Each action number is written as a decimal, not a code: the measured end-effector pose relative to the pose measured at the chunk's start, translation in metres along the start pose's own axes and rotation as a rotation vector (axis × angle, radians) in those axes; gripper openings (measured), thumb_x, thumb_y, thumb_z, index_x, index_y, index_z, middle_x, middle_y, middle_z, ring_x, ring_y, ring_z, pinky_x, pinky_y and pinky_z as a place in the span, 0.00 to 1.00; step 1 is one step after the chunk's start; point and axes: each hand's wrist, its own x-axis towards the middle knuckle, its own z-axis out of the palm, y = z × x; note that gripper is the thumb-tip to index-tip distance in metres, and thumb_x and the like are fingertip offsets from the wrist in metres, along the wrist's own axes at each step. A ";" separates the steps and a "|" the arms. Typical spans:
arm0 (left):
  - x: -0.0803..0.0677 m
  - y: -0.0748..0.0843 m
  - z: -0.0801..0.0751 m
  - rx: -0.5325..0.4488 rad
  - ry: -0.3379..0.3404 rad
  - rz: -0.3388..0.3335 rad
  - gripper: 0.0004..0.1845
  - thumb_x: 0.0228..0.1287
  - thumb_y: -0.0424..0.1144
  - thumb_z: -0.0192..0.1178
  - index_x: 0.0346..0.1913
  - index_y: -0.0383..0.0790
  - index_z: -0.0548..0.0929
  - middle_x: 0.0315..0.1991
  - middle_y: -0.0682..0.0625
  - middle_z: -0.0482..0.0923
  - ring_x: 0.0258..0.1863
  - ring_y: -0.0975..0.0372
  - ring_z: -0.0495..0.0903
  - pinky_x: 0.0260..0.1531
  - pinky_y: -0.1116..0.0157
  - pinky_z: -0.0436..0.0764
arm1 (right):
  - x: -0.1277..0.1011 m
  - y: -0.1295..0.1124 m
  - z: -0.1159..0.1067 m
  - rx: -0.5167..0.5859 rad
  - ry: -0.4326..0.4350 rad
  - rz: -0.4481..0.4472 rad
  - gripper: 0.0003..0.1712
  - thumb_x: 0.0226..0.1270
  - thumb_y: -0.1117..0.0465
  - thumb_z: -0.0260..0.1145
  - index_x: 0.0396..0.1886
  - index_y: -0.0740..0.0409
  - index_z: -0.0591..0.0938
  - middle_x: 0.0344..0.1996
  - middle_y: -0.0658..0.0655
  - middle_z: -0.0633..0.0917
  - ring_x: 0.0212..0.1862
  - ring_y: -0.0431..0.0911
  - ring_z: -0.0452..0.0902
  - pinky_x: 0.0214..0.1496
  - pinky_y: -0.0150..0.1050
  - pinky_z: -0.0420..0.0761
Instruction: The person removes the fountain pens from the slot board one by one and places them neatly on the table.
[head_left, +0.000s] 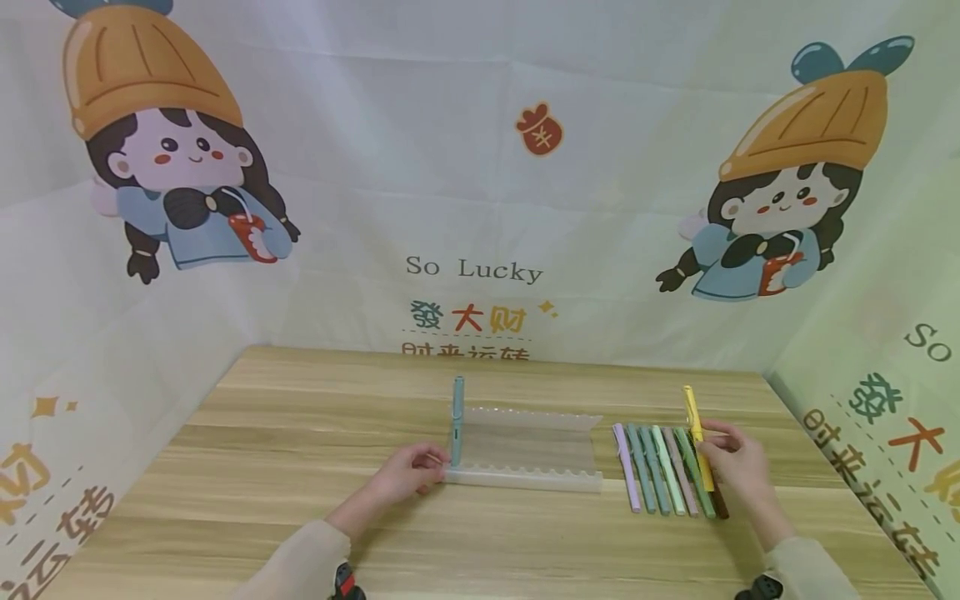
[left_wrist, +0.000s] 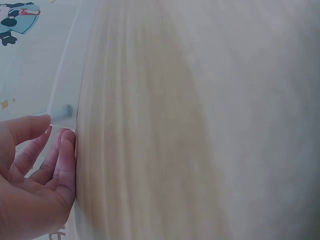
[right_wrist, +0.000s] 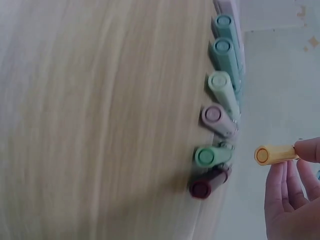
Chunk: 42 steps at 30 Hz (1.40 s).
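Note:
A clear plastic pen rack (head_left: 528,479) with scalloped front and back edges lies on the table. At its left end my left hand (head_left: 412,469) pinches the corner between thumb and fingers; the left wrist view shows that hand (left_wrist: 42,170) from the side. A teal pen (head_left: 457,421) rests across the rack's leftmost notches. My right hand (head_left: 738,462) holds a yellow pen (head_left: 692,412) by its middle, above the right end of a row of pens. In the right wrist view, the yellow pen (right_wrist: 275,154) is raised beside the row, its round end toward the camera.
The row beside the rack includes a lilac pen (head_left: 626,471), a pale mint pen (head_left: 667,471), a green pen (head_left: 696,475) and a dark brown pen (right_wrist: 209,182). Behind the wooden table (head_left: 300,433) hangs a printed cloth (head_left: 375,183), which also rises at both sides.

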 end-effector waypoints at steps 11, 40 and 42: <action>0.001 -0.001 0.000 -0.007 0.006 0.000 0.10 0.59 0.26 0.56 0.43 0.24 0.74 0.30 0.48 0.75 0.30 0.61 0.74 0.28 0.63 0.76 | -0.002 0.014 -0.025 -0.167 -0.014 -0.023 0.19 0.59 0.69 0.59 0.49 0.76 0.72 0.32 0.63 0.81 0.26 0.35 0.72 0.26 0.32 0.74; 0.000 0.001 0.000 -0.014 0.005 -0.019 0.10 0.60 0.27 0.55 0.44 0.24 0.74 0.31 0.47 0.76 0.31 0.60 0.74 0.29 0.63 0.76 | 0.004 0.038 -0.031 -0.411 -0.107 0.016 0.20 0.53 0.63 0.61 0.42 0.75 0.76 0.30 0.69 0.81 0.26 0.46 0.75 0.26 0.38 0.72; 0.000 0.001 0.000 -0.017 0.003 -0.016 0.11 0.60 0.27 0.55 0.44 0.23 0.74 0.31 0.47 0.76 0.31 0.60 0.74 0.29 0.63 0.76 | 0.004 0.038 -0.031 -0.420 -0.115 0.015 0.20 0.53 0.63 0.62 0.42 0.74 0.76 0.30 0.68 0.81 0.26 0.46 0.75 0.27 0.39 0.72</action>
